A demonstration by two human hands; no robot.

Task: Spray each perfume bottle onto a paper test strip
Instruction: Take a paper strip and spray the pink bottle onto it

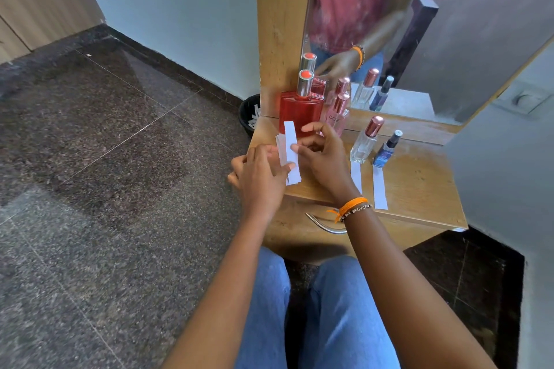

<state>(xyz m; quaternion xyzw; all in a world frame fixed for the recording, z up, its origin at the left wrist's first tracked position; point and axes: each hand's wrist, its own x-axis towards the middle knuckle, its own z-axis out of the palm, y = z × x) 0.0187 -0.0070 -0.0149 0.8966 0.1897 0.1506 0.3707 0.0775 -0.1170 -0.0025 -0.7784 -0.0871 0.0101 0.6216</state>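
Both hands meet over the front left corner of the wooden shelf, working a small sheaf of paper test strips; the left hand holds the sheaf from below, its thumb pressed against the lower part of the papers, the other fingers curled behind them; the right hand pinches the foremost strip between thumb and forefinger at about mid-length, the remaining fingers curled, so that this strip stands nearly upright and rises above the rest; an orange thread and a beaded bracelet circle the right wrist. Directly behind the raised strip, at the back left of the shelf against the mirror, stands the red perfume bottle with a silver neck; just to its right, the pink bottle, partly hidden by the right hand; further right, apart from the hands, the clear bottle with a rose-coloured cap and the small blue bottle, each with a single paper strip lying flat in front of it toward the front edge; a black bin holding white paper scraps sits on the floor beyond the shelf's left edge.
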